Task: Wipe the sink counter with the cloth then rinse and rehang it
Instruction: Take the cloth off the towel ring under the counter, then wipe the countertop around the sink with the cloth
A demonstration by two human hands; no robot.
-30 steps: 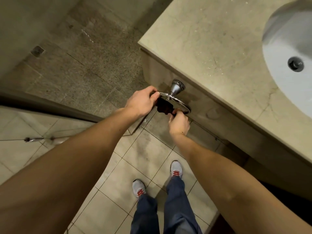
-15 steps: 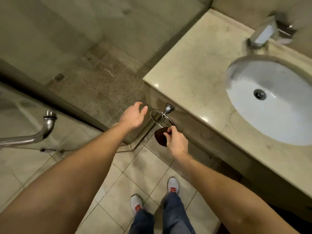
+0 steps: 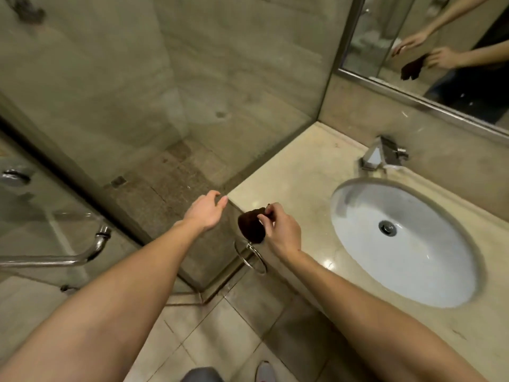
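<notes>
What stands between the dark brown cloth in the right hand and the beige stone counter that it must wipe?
Nothing visible. The right hand pinches the dark brown cloth at the front left corner of the beige stone counter, whose surface there is bare. The left hand is open, off to the left, apart from the cloth.

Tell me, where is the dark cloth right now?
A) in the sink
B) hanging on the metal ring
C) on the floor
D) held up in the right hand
D: the right hand pinches the dark cloth in its fingers, above the bare metal ring.
</notes>
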